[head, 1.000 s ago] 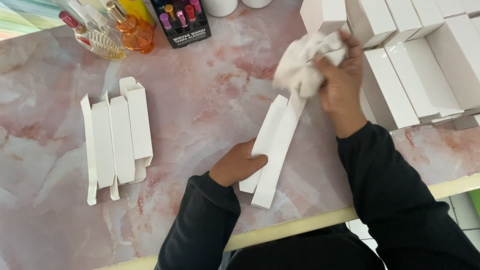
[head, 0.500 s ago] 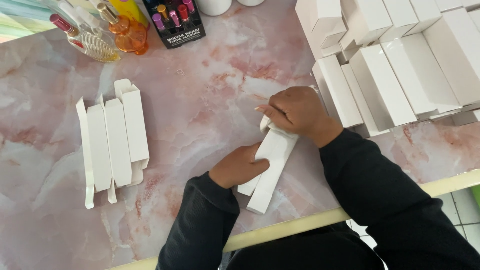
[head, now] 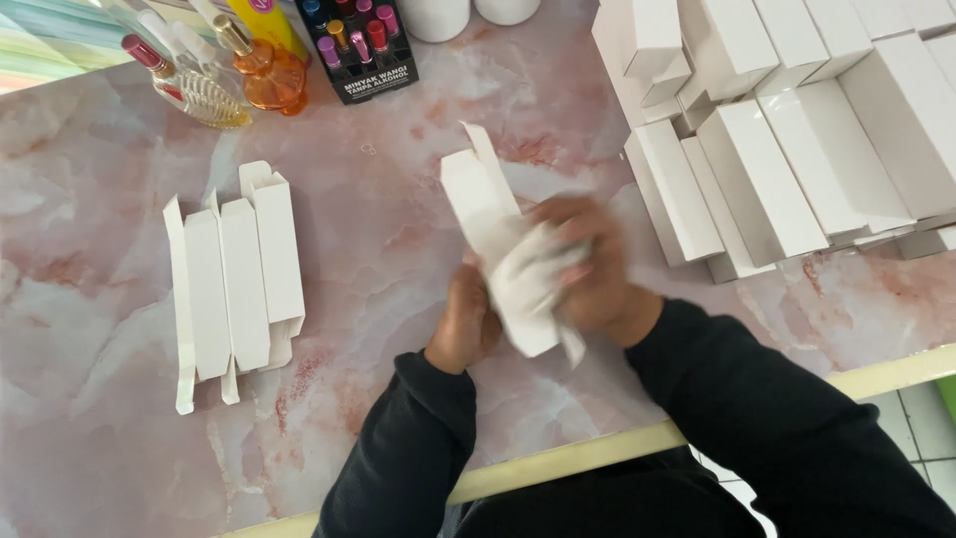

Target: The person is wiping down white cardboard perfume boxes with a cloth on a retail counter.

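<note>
Pink marble table [head: 378, 249]: at its near middle, a white carton [head: 498, 234] is held tilted above the top, flap end pointing away. Left hand [head: 466, 319] grips its lower left edge; right hand [head: 588, 264] is closed over its lower half (motion blur there). Flat cartons [head: 239, 274] lie well to the left; stacked white boxes [head: 787, 130] right; perfume bottles [head: 214, 70] at the far edge.

The light is bright and soft, like daylight. The pink table [head: 378, 229] looks evenly lit, with only faint shadows beside the flat boxes [head: 234, 274]. The white boxes [head: 787, 130] at the top right are so bright they almost glow. The right hand [head: 588, 264] and its box [head: 503, 249] are blurry. Everything else looks sharp.
</note>
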